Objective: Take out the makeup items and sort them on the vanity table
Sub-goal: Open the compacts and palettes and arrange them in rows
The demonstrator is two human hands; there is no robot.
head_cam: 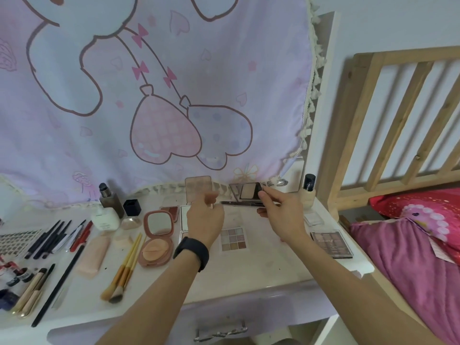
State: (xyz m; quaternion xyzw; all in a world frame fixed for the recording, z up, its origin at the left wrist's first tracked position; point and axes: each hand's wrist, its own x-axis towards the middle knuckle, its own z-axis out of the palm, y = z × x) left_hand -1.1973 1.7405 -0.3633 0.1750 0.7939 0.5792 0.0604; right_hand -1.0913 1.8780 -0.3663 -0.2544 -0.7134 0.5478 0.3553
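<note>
My right hand point(278, 210) grips an open black compact point(249, 191) with a beige pan and a mirror, held just above the back of the white vanity table point(261, 265). Just left of the compact, my left hand point(204, 217) hovers with its fingers loosely curled and a black band on the wrist; I see nothing in it. Under my hands lie a nine-pan eyeshadow palette point(234, 239) and a white case point(184, 217). A pale palette point(198, 188) leans upright at the back.
On the left lie an open pink powder compact point(156, 235), yellow-handled brushes point(124, 267), a pink tube point(94, 255), dark pencils point(52, 235) and bottles point(110, 200). A brown palette point(331, 242) and a black-capped bottle point(308, 190) are on the right. A wooden bed point(398, 95) adjoins the table's right edge.
</note>
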